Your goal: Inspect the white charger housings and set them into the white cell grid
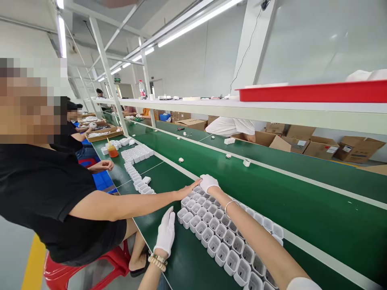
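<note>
Rows of white open-topped plastic cups (214, 243) stand packed together on the green worktable (187, 264). My right hand (209, 183), in a white glove, reaches across them to their far corner, fingers bent down at the edge; what it may hold is hidden. A co-worker's bare hand (189, 190) lies right beside it on the same corner. My left hand (165, 231), also gloved, rests at the near left of the cups with its fingers extended and nothing in it.
At the left a co-worker in black sits on a red stool (87, 270), one arm stretched over the table. More white parts (137, 153) and a glue bottle (112, 149) are farther along. A shelf with a red tray (311, 92) spans above the green belt (272, 193).
</note>
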A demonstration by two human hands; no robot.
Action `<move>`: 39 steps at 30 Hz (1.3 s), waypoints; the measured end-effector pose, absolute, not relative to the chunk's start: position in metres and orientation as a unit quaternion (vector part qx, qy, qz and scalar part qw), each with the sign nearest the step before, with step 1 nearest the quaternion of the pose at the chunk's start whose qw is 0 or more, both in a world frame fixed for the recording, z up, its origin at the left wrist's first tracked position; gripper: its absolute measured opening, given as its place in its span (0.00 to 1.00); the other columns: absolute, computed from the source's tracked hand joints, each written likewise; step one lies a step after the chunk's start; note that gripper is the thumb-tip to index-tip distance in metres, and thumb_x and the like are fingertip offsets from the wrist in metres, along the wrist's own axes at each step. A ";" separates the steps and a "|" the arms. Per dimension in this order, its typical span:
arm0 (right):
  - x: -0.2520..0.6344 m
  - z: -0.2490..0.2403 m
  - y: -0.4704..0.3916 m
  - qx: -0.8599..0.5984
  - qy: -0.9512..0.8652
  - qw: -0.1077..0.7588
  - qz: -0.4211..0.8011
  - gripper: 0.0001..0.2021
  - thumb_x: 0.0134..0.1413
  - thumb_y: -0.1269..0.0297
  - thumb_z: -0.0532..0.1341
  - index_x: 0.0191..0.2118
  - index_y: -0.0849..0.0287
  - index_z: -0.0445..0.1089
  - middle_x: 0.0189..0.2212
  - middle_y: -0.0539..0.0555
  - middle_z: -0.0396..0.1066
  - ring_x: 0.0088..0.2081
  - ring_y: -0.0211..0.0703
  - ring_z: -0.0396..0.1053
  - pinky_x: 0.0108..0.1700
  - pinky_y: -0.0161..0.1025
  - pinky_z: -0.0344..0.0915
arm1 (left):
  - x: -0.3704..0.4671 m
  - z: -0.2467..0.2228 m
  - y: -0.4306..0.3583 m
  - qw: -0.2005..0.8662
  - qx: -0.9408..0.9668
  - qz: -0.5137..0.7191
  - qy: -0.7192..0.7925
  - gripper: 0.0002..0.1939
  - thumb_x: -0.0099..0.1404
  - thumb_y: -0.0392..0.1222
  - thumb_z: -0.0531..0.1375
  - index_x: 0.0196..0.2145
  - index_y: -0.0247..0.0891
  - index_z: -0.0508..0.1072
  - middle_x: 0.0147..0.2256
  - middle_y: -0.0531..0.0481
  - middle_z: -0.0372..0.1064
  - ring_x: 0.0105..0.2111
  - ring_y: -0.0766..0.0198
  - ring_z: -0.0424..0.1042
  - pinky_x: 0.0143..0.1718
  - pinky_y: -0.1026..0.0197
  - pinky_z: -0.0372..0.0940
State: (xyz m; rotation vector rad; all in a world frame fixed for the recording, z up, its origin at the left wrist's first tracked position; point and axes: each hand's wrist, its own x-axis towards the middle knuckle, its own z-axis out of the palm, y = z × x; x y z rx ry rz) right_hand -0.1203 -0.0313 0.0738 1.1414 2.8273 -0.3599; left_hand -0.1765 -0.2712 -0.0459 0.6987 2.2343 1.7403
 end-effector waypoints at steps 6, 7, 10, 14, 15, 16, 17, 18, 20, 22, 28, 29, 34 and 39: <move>-0.120 0.047 -0.022 0.376 0.913 0.037 -0.151 0.16 0.68 0.55 0.61 0.55 0.56 0.70 0.54 0.58 0.71 0.49 0.49 0.73 0.51 0.52 0.72 | -0.167 -0.027 -0.243 0.149 0.222 0.621 0.737 0.19 0.70 0.49 0.55 0.50 0.39 0.78 0.56 0.43 0.74 0.60 0.53 0.70 0.67 0.53 0.57; -0.121 0.045 -0.023 0.381 0.912 0.034 -0.151 0.17 0.68 0.54 0.61 0.56 0.56 0.70 0.55 0.58 0.71 0.50 0.50 0.72 0.52 0.53 0.71 | -0.167 -0.024 -0.237 0.144 0.216 0.627 0.735 0.18 0.69 0.48 0.56 0.49 0.39 0.79 0.56 0.43 0.75 0.61 0.53 0.69 0.68 0.53 0.57; -0.126 0.041 -0.028 0.397 0.906 0.025 -0.143 0.18 0.67 0.52 0.60 0.57 0.56 0.69 0.57 0.59 0.69 0.54 0.53 0.70 0.55 0.57 0.68 | -0.172 -0.016 -0.220 0.133 0.205 0.640 0.728 0.16 0.66 0.49 0.61 0.47 0.40 0.80 0.53 0.43 0.77 0.61 0.52 0.69 0.69 0.53 0.55; -0.131 0.041 -0.036 0.403 0.904 0.022 -0.142 0.16 0.67 0.53 0.61 0.53 0.57 0.71 0.55 0.58 0.70 0.53 0.52 0.70 0.55 0.56 0.68 | -0.178 -0.012 -0.209 0.133 0.216 0.642 0.724 0.16 0.65 0.48 0.62 0.47 0.40 0.81 0.50 0.43 0.79 0.59 0.52 0.71 0.67 0.52 0.57; -0.131 0.042 -0.039 0.404 0.903 0.021 -0.143 0.16 0.67 0.54 0.61 0.53 0.57 0.71 0.55 0.58 0.71 0.53 0.52 0.70 0.54 0.55 0.69 | -0.178 -0.012 -0.208 0.133 0.218 0.641 0.724 0.15 0.65 0.47 0.62 0.46 0.40 0.81 0.49 0.43 0.79 0.58 0.52 0.72 0.67 0.52 0.58; -0.130 0.042 -0.041 0.405 0.903 0.018 -0.144 0.15 0.67 0.55 0.61 0.52 0.57 0.71 0.54 0.58 0.71 0.52 0.51 0.71 0.54 0.55 0.69 | -0.177 -0.012 -0.207 0.132 0.220 0.640 0.725 0.14 0.65 0.46 0.62 0.45 0.39 0.82 0.48 0.42 0.80 0.58 0.51 0.72 0.66 0.52 0.60; -0.129 0.042 -0.043 0.406 0.902 0.015 -0.144 0.15 0.67 0.55 0.62 0.53 0.57 0.71 0.54 0.58 0.71 0.52 0.51 0.71 0.54 0.54 0.70 | -0.176 -0.012 -0.207 0.131 0.219 0.639 0.726 0.13 0.66 0.45 0.61 0.43 0.39 0.82 0.48 0.42 0.80 0.57 0.51 0.73 0.65 0.52 0.61; -0.127 0.043 -0.046 0.408 0.901 0.012 -0.145 0.15 0.67 0.56 0.62 0.53 0.57 0.71 0.55 0.58 0.71 0.51 0.51 0.71 0.53 0.54 0.70 | -0.175 -0.012 -0.206 0.128 0.218 0.637 0.728 0.12 0.66 0.44 0.61 0.42 0.39 0.83 0.47 0.42 0.80 0.57 0.50 0.73 0.64 0.52 0.62; -0.123 0.044 -0.050 0.411 0.900 0.008 -0.147 0.15 0.67 0.57 0.62 0.55 0.57 0.70 0.55 0.58 0.70 0.51 0.50 0.72 0.52 0.53 0.71 | -0.172 -0.012 -0.205 0.122 0.212 0.636 0.732 0.12 0.66 0.43 0.61 0.40 0.38 0.83 0.47 0.41 0.80 0.57 0.50 0.73 0.63 0.52 0.63; -0.117 0.045 -0.053 0.413 0.898 0.008 -0.150 0.16 0.67 0.57 0.62 0.56 0.56 0.69 0.56 0.58 0.70 0.51 0.50 0.72 0.52 0.53 0.72 | -0.167 -0.012 -0.203 0.118 0.205 0.635 0.735 0.12 0.66 0.43 0.60 0.40 0.38 0.83 0.46 0.41 0.80 0.56 0.50 0.74 0.62 0.52 0.64; -0.096 0.049 -0.055 0.408 0.899 0.020 -0.158 0.16 0.67 0.57 0.62 0.56 0.57 0.70 0.56 0.58 0.69 0.52 0.51 0.71 0.53 0.54 0.71 | -0.142 -0.010 -0.203 0.118 0.195 0.628 0.744 0.12 0.67 0.43 0.60 0.43 0.40 0.83 0.47 0.44 0.81 0.56 0.52 0.74 0.62 0.54 0.65; -0.091 0.050 -0.054 0.407 0.899 0.021 -0.159 0.16 0.67 0.56 0.62 0.55 0.57 0.70 0.56 0.58 0.70 0.52 0.51 0.71 0.53 0.55 0.71 | -0.136 -0.009 -0.203 0.122 0.195 0.625 0.746 0.13 0.67 0.43 0.59 0.43 0.40 0.83 0.47 0.44 0.80 0.56 0.52 0.74 0.62 0.55 0.65; -0.064 0.056 -0.049 0.402 0.900 0.031 -0.166 0.16 0.67 0.52 0.61 0.51 0.59 0.72 0.54 0.58 0.72 0.53 0.52 0.71 0.55 0.56 0.69 | -0.103 -0.005 -0.205 0.138 0.201 0.613 0.752 0.16 0.70 0.45 0.56 0.45 0.40 0.82 0.51 0.44 0.78 0.57 0.52 0.73 0.62 0.55 0.64; -0.025 0.057 -0.048 0.406 0.898 0.041 -0.166 0.16 0.67 0.52 0.61 0.51 0.59 0.73 0.53 0.58 0.72 0.53 0.52 0.71 0.55 0.56 0.68 | -0.061 -0.003 -0.205 0.137 0.199 0.612 0.753 0.19 0.72 0.49 0.53 0.48 0.41 0.80 0.52 0.46 0.78 0.55 0.53 0.75 0.59 0.57 0.66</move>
